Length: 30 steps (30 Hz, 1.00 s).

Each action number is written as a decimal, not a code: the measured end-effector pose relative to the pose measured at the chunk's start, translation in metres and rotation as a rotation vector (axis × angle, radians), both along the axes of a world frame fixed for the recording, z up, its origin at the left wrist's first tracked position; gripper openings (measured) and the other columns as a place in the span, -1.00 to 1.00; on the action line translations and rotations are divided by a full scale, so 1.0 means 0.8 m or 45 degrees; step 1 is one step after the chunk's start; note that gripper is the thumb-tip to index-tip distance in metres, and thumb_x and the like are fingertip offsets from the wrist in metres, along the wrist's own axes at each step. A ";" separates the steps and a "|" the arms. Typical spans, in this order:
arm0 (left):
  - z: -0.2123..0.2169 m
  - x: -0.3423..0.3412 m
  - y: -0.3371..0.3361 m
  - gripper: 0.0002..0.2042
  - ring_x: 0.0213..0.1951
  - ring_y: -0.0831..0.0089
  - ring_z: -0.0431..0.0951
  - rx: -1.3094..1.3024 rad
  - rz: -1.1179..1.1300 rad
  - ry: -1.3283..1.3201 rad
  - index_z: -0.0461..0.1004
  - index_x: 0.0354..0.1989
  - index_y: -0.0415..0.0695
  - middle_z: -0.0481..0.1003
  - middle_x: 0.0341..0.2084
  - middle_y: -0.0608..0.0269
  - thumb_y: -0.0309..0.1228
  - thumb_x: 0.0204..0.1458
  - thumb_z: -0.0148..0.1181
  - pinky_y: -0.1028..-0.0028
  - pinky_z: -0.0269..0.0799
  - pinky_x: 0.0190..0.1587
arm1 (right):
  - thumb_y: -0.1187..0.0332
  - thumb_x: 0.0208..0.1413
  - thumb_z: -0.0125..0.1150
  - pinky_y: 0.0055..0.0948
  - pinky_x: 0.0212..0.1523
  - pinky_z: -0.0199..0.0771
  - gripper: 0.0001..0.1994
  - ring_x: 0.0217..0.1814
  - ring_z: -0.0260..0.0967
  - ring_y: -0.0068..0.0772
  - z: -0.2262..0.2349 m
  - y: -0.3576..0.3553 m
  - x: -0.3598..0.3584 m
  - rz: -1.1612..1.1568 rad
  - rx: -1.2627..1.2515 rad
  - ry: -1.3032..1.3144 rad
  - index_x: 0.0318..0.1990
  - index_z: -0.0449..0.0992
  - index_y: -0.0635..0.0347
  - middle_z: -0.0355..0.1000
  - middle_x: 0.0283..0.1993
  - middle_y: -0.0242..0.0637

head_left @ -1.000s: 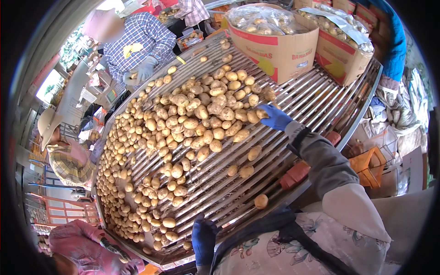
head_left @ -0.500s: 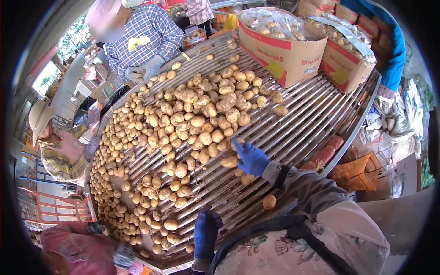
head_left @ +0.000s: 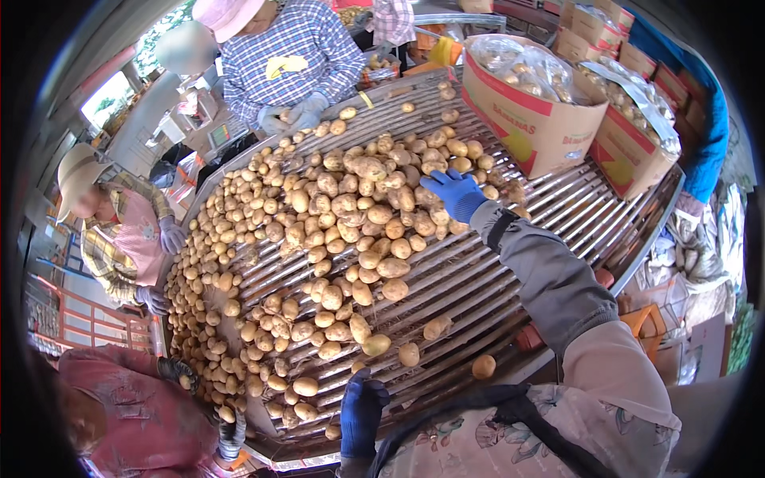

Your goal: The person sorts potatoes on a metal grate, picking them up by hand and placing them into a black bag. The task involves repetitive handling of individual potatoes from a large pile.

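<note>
The potatoes point(head_left: 351, 215) are being spread across the slatted metal sorting table point(head_left: 558, 215), heaped thickest from the centre toward nine o'clock. The right hand point(head_left: 456, 193), blue-gloved, is being stretched out over the heap's two o'clock edge, fingers loosely curled; whether a potato is being gripped cannot be told. The left hand point(head_left: 362, 410) is being rested, flat and empty, on the table's six o'clock rim. Sorting is probably being done best by lifting single potatoes rather than raking them. Lined cardboard boxes point(head_left: 534, 119) are standing at one o'clock.
</note>
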<state>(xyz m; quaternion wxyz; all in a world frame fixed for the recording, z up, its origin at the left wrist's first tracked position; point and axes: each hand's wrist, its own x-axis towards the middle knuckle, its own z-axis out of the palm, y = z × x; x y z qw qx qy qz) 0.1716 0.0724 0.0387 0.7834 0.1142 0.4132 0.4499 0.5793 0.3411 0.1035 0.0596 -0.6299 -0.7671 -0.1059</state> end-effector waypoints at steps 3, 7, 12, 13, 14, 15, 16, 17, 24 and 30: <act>0.005 0.003 0.006 -0.60 -0.36 0.32 0.51 0.015 0.020 0.016 0.38 0.12 -0.14 0.53 -0.39 0.11 -0.12 0.27 0.06 0.34 0.46 -0.28 | 0.34 0.14 0.15 -0.02 0.09 0.42 -0.49 0.22 0.36 -0.01 -0.007 0.014 0.009 0.013 -0.014 0.025 0.29 0.33 -0.18 0.38 0.20 -0.23; 0.005 0.009 0.014 -0.61 -0.31 0.30 0.50 0.118 0.001 -0.128 0.38 0.15 -0.13 0.54 -0.30 0.12 -0.13 0.30 0.02 0.32 0.44 -0.23 | 0.11 0.19 0.20 -0.10 -0.01 0.54 -0.54 0.01 0.50 -0.04 -0.014 -0.015 -0.025 0.247 -0.440 0.525 0.24 0.37 -0.16 0.50 0.02 -0.18; 0.042 0.050 0.055 -0.63 -0.10 0.23 0.52 0.138 0.040 -0.192 0.36 0.19 -0.05 0.52 -0.12 0.11 -0.17 0.30 0.04 0.24 0.48 -0.04 | 0.11 0.25 0.22 -0.28 -0.04 0.55 -0.53 -0.04 0.53 -0.28 -0.022 -0.120 -0.133 0.655 -0.955 1.492 0.18 0.37 0.19 0.54 -0.06 -0.17; 0.060 0.062 0.065 -0.64 -0.05 0.21 0.52 0.147 0.057 -0.212 0.37 0.19 -0.02 0.51 -0.09 0.11 -0.17 0.29 0.07 0.22 0.48 0.01 | 0.13 0.25 0.23 -0.31 -0.05 0.53 -0.54 -0.07 0.52 -0.34 -0.019 -0.133 -0.153 0.720 -0.999 1.574 0.17 0.37 0.23 0.54 -0.08 -0.16; 0.070 0.068 0.072 -0.64 0.00 0.19 0.52 0.158 0.078 -0.229 0.37 0.18 0.00 0.51 -0.06 0.11 -0.17 0.28 0.09 0.20 0.48 0.05 | 0.16 0.26 0.23 -0.34 -0.06 0.51 -0.54 -0.09 0.51 -0.40 -0.007 -0.143 -0.170 0.790 -1.042 1.656 0.17 0.37 0.28 0.53 -0.09 -0.15; 0.069 0.067 0.077 -0.63 0.02 0.17 0.52 0.194 0.087 -0.266 0.37 0.17 0.02 0.51 -0.04 0.11 -0.14 0.26 0.11 0.16 0.48 0.06 | 0.16 0.25 0.25 -0.40 -0.03 0.48 -0.52 -0.09 0.50 -0.43 0.014 -0.148 -0.185 0.815 -0.994 1.411 0.20 0.38 0.26 0.53 -0.10 -0.16; 0.064 0.063 0.079 -0.62 0.04 0.15 0.52 0.234 0.105 -0.304 0.38 0.16 0.04 0.51 -0.03 0.11 -0.11 0.24 0.13 0.12 0.48 0.07 | 0.17 0.24 0.25 -0.41 -0.01 0.47 -0.49 -0.07 0.49 -0.43 0.032 -0.146 -0.196 0.800 -1.048 1.294 0.25 0.36 0.24 0.53 -0.11 -0.19; 0.056 0.058 0.081 -0.61 0.06 0.14 0.52 0.275 0.126 -0.345 0.38 0.15 0.06 0.51 -0.02 0.11 -0.08 0.23 0.15 0.08 0.48 0.08 | 0.20 0.26 0.25 -0.41 0.08 0.45 -0.47 0.04 0.46 -0.45 0.046 -0.136 -0.202 0.759 -1.091 1.301 0.30 0.31 0.24 0.49 0.03 -0.18; 0.011 0.025 0.099 -0.43 -0.10 -0.01 0.58 -0.129 0.229 -1.045 0.39 0.03 -0.06 0.53 -0.12 -0.09 0.22 0.16 0.05 -0.08 0.55 -0.05 | 0.23 0.15 0.29 -0.10 0.20 0.38 -0.45 0.21 0.35 0.03 0.048 0.057 -0.118 0.422 0.128 0.614 0.30 0.33 0.04 0.36 0.23 -0.01; 0.022 -0.003 0.102 -0.38 -0.34 0.08 0.54 0.119 0.157 -0.884 0.43 -0.13 -0.06 0.50 -0.35 0.06 0.33 0.18 -0.15 0.16 0.49 -0.33 | 0.12 0.08 0.26 0.06 0.17 0.37 -0.29 0.24 0.27 0.07 0.015 0.138 -0.118 0.165 -0.028 0.051 0.41 0.15 -0.21 0.28 0.28 -0.13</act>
